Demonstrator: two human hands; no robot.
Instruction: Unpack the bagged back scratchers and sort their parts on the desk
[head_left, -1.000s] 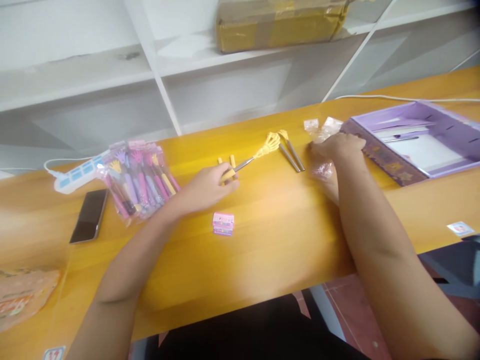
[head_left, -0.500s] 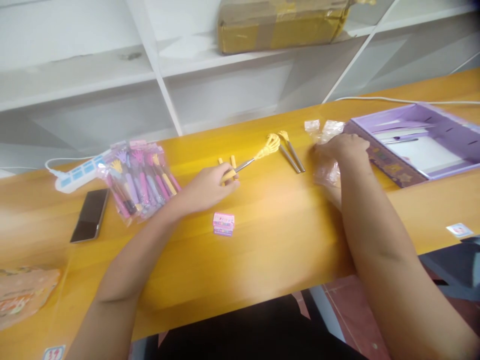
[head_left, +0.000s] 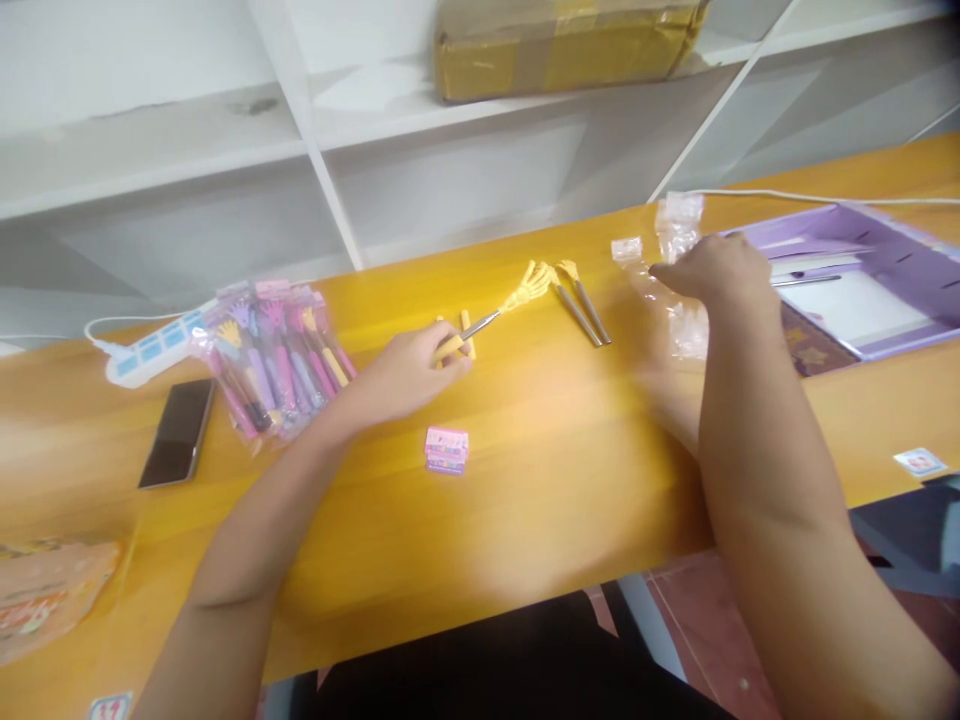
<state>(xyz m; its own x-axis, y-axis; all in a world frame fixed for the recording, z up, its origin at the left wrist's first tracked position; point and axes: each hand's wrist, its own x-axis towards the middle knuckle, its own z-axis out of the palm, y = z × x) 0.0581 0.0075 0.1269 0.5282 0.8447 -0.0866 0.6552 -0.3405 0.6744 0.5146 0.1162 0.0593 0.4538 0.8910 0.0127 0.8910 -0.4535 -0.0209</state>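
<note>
Left hand (head_left: 405,375): fingers closed round yellow handle of hand-shaped stick (head_left: 487,321), pinching it; metal shaft and yellow head point up and right, over the surface (head_left: 540,430). Versus earlier frame, hand and stick sit a bit further left, head looks more splayed, tip still overlaps tops of the silver rods (head_left: 585,305) in view

Right hand (head_left: 724,270): shifted right, now in front of left part of purple box (head_left: 900,265). Thumb stretched out to the left, other fingers mostly hidden, cannot tell if they pinch. Right-hand clear bag (head_left: 681,222) has moved right with the hand, shows above and below it; left-hand clear bag (head_left: 627,247) stays about where it was, gap between the two wider

Unchanged: two yellow sticks (head_left: 466,325) behind left fingers, pink-purple cards (head_left: 446,450) nearer the person, bagged bundle (head_left: 281,355) left of left hand, phone (head_left: 178,432) and power strip (head_left: 154,352) beside it
</note>
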